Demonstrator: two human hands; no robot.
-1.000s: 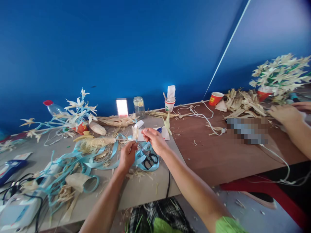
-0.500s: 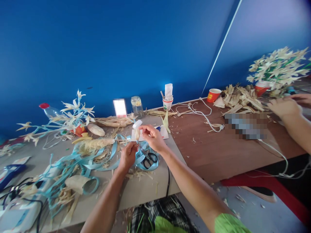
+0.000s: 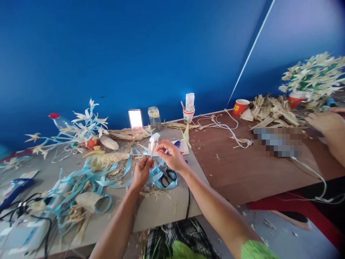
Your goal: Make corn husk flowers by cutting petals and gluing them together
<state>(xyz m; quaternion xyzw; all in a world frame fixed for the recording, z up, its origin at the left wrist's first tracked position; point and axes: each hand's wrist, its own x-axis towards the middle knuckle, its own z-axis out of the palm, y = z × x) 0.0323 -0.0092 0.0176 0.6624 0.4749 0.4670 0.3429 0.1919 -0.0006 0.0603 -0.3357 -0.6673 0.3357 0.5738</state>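
Note:
My left hand point(image 3: 142, 172) pinches the thin blue stem of a small corn-husk flower, holding it upright over the table. The flower's pale petals point(image 3: 152, 146) spread just above those fingers. Close by on the right, my right hand point(image 3: 171, 154) is curled with its fingertips at the petals; its exact grip is partly hidden. A white roll point(image 3: 154, 137) shows just behind the flower. Below my hands lie black-handled scissors point(image 3: 168, 178) and loops of light-blue ribbon point(image 3: 118, 184).
Left stand a husk-flower arrangement point(image 3: 86, 122), a brown cardboard tube point(image 3: 87, 201) and a blue tool point(image 3: 17, 190). Along the wall are a clear jar point(image 3: 154, 118), a white cup point(image 3: 188, 116) and a red cup point(image 3: 240, 107). Another person's hand point(image 3: 322, 122) is near husks point(image 3: 277, 109).
The view has turned slightly left, so things sit a little further right. The flower's petals show more spread, and my right hand has shifted slightly at them.

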